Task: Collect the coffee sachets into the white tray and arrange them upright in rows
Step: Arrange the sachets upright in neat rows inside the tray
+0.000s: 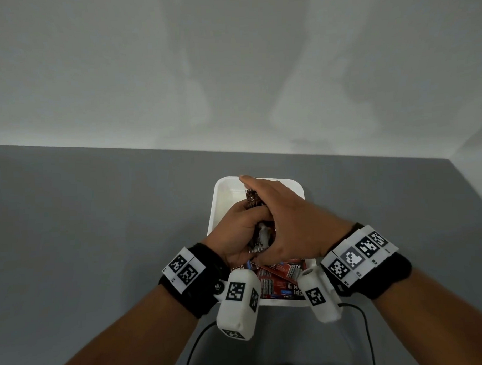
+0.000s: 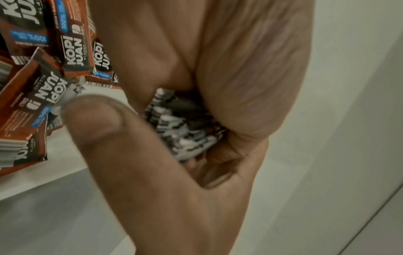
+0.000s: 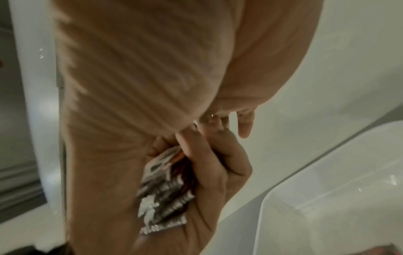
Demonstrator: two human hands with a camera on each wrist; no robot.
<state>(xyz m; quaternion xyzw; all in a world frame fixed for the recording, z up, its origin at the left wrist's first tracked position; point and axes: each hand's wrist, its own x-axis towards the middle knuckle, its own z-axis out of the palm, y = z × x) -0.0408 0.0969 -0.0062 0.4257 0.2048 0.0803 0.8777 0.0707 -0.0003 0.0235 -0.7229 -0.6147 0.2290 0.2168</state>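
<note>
A white tray (image 1: 221, 188) lies on the grey table. Above its middle both hands hold a stack of coffee sachets (image 1: 252, 200), brown with white lettering. My left hand (image 1: 240, 226) grips the stack from the left, fingers curled round it (image 3: 214, 163). My right hand (image 1: 286, 216) lies over the stack from the right and presses it with straight fingers, the index reaching toward the far rim. In the left wrist view the stack's edges (image 2: 183, 127) show between my left thumb (image 2: 104, 131) and the right palm (image 2: 244, 69). Several loose sachets (image 1: 278, 276) lie flat in the tray's near end.
The far end of the tray (image 3: 327, 172) shows bare white floor. The loose sachets (image 2: 43, 89) are piled at odd angles. A pale wall rises behind the table, and its right edge runs back at the far right. Two black cables trail below my wrists.
</note>
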